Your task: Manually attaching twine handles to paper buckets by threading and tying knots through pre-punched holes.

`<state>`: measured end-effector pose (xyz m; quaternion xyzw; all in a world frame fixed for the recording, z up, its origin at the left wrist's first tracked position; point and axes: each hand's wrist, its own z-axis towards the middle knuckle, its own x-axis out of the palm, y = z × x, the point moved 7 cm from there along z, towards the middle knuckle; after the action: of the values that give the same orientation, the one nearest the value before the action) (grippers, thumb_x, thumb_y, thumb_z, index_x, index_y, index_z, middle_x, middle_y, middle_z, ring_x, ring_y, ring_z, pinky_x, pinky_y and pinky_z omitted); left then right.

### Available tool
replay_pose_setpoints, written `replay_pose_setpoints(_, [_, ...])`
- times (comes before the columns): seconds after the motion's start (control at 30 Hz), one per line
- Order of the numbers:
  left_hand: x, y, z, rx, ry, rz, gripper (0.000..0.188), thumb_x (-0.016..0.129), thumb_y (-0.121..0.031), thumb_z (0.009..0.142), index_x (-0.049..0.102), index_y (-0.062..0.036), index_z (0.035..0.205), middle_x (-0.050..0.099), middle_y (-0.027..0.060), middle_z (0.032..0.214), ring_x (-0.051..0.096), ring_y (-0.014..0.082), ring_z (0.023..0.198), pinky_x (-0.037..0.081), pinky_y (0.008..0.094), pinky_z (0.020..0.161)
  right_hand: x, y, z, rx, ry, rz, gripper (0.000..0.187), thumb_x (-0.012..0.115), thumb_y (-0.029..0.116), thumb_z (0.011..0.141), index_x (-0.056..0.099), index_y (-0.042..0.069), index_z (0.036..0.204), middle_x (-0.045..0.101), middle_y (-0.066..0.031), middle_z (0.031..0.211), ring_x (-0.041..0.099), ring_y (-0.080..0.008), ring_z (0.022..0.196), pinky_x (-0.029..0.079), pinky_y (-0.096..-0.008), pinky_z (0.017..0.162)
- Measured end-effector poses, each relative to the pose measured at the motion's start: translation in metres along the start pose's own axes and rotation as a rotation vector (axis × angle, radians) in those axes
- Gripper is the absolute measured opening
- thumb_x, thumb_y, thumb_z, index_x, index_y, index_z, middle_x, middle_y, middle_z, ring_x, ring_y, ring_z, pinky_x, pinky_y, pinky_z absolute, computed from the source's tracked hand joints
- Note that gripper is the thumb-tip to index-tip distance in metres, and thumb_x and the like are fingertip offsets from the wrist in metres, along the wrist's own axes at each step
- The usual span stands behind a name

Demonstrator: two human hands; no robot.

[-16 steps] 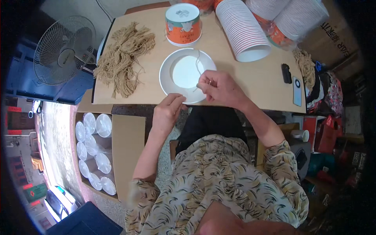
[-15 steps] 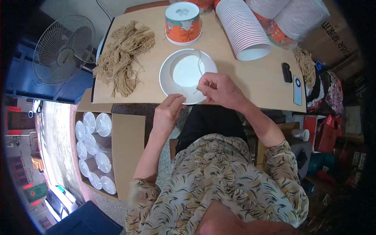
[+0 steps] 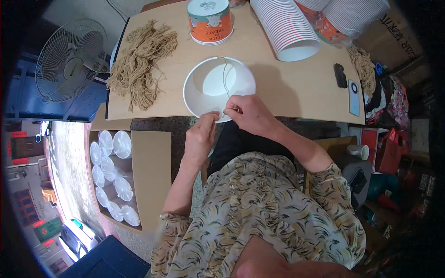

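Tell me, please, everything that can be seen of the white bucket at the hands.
The bucket is round, white and smooth inside, like coated paper, with a thin rim and a flat base. It is open, its mouth seemingly tilted toward the person, at the table's near edge. A thin cord runs inside from the far rim to the right hand. The left hand seems to touch the near rim. Its outer side is hidden.

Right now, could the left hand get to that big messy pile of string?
Probably yes: nothing seems to stand between the left hand and the string pile on the table, but the hand must likely leave the white bucket first.
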<state>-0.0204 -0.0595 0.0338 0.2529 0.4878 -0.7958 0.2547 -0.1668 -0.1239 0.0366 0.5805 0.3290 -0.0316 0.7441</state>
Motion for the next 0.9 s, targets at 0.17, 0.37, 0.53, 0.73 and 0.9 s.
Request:
replay_pose_setpoints(0.17, [0.000, -0.001, 0.000, -0.045, 0.020, 0.013, 0.022, 0.062, 0.003, 0.090, 0.061, -0.0045, 0.111, 0.071, 0.0143, 0.105, 0.072, 0.0335, 0.090, 0.060, 0.0400, 0.073, 0.000, 0.000, 0.001, -0.013, -0.006, -0.045, 0.013, 0.068, 0.009, 0.088, 0.066, -0.003, 0.083, 0.064, -0.0162, 0.066, 0.064, -0.0225, 0.057, 0.049, -0.0368, 0.057])
replay_pose_setpoints(0.37, [-0.002, 0.001, 0.000, -0.074, 0.040, 0.036, 0.022, 0.061, 0.001, 0.092, 0.061, -0.0053, 0.113, 0.071, 0.0162, 0.102, 0.071, 0.0348, 0.088, 0.060, 0.0416, 0.071, 0.002, 0.002, 0.001, 0.001, 0.010, -0.076, 0.013, 0.068, 0.009, 0.088, 0.066, -0.003, 0.084, 0.064, -0.0159, 0.066, 0.064, -0.0246, 0.057, 0.049, -0.0377, 0.057])
replay_pose_setpoints(0.53, [-0.001, 0.004, -0.002, -0.055, 0.030, 0.051, 0.023, 0.062, 0.000, 0.091, 0.061, -0.0056, 0.114, 0.071, 0.0158, 0.105, 0.071, 0.0356, 0.087, 0.060, 0.0420, 0.071, 0.005, 0.003, 0.004, -0.017, 0.011, -0.098, 0.013, 0.068, 0.010, 0.088, 0.066, -0.003, 0.082, 0.064, -0.0161, 0.066, 0.064, -0.0265, 0.058, 0.048, -0.0383, 0.058])
replay_pose_setpoints(0.73, [-0.006, -0.003, 0.002, 0.028, -0.021, 0.132, 0.026, 0.064, 0.000, 0.088, 0.064, -0.0051, 0.113, 0.068, 0.0126, 0.119, 0.072, 0.0333, 0.087, 0.060, 0.0412, 0.073, 0.007, 0.008, 0.007, -0.033, 0.003, -0.200, 0.017, 0.069, 0.015, 0.086, 0.068, 0.001, 0.079, 0.062, -0.0168, 0.066, 0.062, -0.0328, 0.059, 0.048, -0.0411, 0.058])
replay_pose_setpoints(0.9, [-0.005, 0.000, 0.000, 0.052, 0.035, 0.163, 0.031, 0.064, 0.000, 0.084, 0.069, -0.0089, 0.114, 0.067, 0.0048, 0.116, 0.071, 0.0293, 0.085, 0.060, 0.0382, 0.069, 0.007, 0.007, 0.010, -0.040, 0.041, -0.315, 0.023, 0.065, 0.022, 0.088, 0.069, 0.003, 0.076, 0.063, -0.0186, 0.069, 0.062, -0.0392, 0.065, 0.048, -0.0463, 0.060])
